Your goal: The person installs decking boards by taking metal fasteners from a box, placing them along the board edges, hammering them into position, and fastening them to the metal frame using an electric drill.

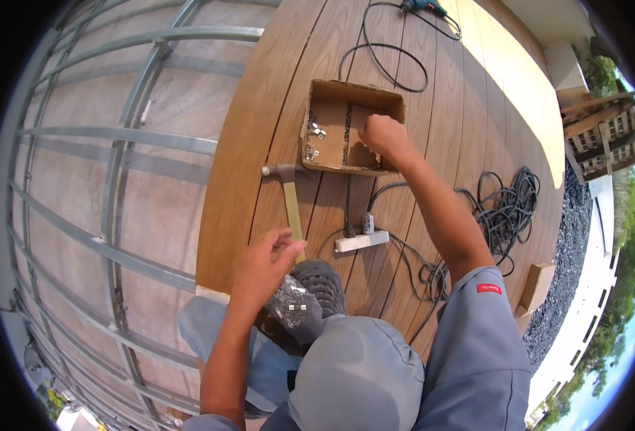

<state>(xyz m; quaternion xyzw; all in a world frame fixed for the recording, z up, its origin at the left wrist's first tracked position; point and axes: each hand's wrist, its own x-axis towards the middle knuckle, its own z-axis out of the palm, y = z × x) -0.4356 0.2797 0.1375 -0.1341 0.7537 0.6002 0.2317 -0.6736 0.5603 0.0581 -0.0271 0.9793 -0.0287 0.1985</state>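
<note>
Brown and open-topped, a box [364, 95] is sitting on decking [256, 136]; the right hand [384, 138] is curling inside, the left hand [267, 263] half-curling by the hammer [291, 205]; I can't tell either grip's contents.

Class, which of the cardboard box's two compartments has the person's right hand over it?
The right compartment, beyond the divider: the right hand is over it. The left compartment shows small silvery pieces and no hand.
</note>
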